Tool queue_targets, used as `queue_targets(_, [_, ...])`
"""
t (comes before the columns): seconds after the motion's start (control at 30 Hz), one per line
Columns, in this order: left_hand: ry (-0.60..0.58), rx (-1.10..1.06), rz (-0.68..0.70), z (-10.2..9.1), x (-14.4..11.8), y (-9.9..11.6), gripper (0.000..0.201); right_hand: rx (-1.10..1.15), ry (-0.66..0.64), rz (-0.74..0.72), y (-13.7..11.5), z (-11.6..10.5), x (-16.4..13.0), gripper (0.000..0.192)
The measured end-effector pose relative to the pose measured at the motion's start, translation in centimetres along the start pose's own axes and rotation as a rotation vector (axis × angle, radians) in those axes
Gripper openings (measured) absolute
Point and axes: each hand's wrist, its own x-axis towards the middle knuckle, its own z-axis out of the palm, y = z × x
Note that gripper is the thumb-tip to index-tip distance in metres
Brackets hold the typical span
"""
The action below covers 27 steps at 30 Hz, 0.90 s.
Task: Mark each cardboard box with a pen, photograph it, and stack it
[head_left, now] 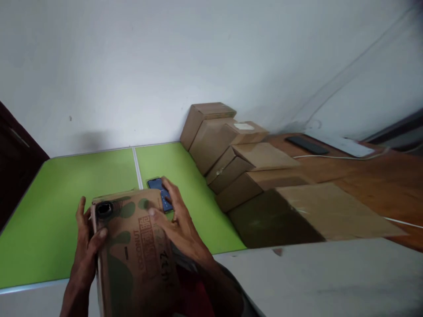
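A brown cardboard box [124, 259] with green blotches, red print reading "COCONUT" and black handwriting is held up over the near edge of the green table. My left hand [86, 246] grips its left side, thumb on the printed face. At the upper right corner, my right hand [176, 224] has its thumb on the face and its fingers reaching past the right edge. A dark round hole or spot [105, 209] marks the box's upper left corner. Partly hidden behind the box and my right fingers, a phone [167, 200] with a lit screen lies on the table.
A row of several plain cardboard boxes [211, 136] runs along the right of the green folding table [42, 220]. Beyond it, a wooden surface [357, 176] carries a dark phone-like slab [306, 145], a white sheet [346, 145] and a white cable [340, 157]. A wall stands behind.
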Motion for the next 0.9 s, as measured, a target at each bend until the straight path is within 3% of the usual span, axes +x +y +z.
queue_targets(0.07, [-0.044, 0.085, 0.091, 0.6, -0.5, 0.7, 0.105, -0.187, 0.092, -0.107, -2.3, 0.4, 0.2, 0.093])
queue_targets(0.17, [-0.093, 0.132, 0.172, 1.6, -1.5, 2.1, 0.098, -0.359, 0.029, -0.145, -4.9, 1.1, 0.2, 0.073])
queue_targets(0.27, [-0.081, 0.087, 0.123, 2.3, -2.2, 3.6, 0.092, -0.442, -0.006, -0.129, -6.2, 1.5, -0.5, 0.056])
queue_targets(0.43, [-0.031, 0.064, 0.087, 2.0, -2.2, 4.5, 0.079, -0.536, 0.033, -0.132, -6.9, 3.1, -2.4, 0.052])
queue_targets(0.53, [-0.006, 0.073, 0.056, 1.2, -2.2, 4.4, 0.083, -0.619, 0.012, -0.138, -7.8, 4.2, -3.1, 0.053])
queue_targets(0.63, [0.055, 0.067, -0.01, 0.3, -2.6, 4.4, 0.09, -0.621, -0.083, -0.203, -8.3, 3.5, -2.6, 0.045])
queue_targets(0.7, [0.096, 0.047, -0.087, -0.3, -3.0, 4.4, 0.102, -0.526, -0.109, -0.247, -7.5, 1.9, -1.3, 0.038])
queue_targets(0.77, [0.119, -0.007, -0.169, -0.9, -3.4, 4.2, 0.121, -0.478, -0.022, -0.189, -5.6, 0.3, 0.7, 0.038])
queue_targets(0.83, [0.143, -0.064, -0.218, -1.6, -4.1, 3.7, 0.138, -0.628, 0.054, 0.02, -2.7, -0.6, 3.0, 0.036])
queue_targets(0.9, [0.177, -0.09, -0.258, -2.3, -4.9, 2.7, 0.141, -0.844, -0.062, 0.27, 0.4, 0.0, 4.9, 0.027])
